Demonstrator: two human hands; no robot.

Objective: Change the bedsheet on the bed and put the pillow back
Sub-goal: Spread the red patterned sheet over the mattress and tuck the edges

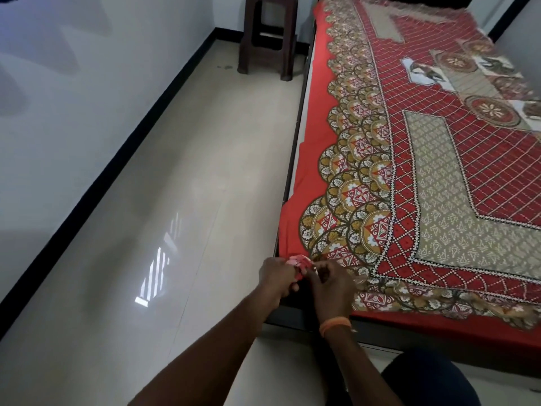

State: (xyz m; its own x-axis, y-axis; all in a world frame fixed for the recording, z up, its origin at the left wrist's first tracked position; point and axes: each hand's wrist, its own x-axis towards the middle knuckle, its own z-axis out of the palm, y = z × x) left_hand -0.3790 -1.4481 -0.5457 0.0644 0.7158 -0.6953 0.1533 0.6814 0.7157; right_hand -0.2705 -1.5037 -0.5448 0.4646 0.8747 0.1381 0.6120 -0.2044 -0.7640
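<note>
Bedsheet [439, 171], red and patterned, lies spread over the bed [295, 317]. Left hand [276, 278] and right hand [330, 284] both pinch its bunched near corner at the bed's edge. Stool [268, 33] stands beyond. No writing is readable.

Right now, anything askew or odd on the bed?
The bedsheet lies mostly flat, but its near-left corner is bunched where the left hand and right hand grip it. Its far edge looks rumpled. No pillow in view.
</note>
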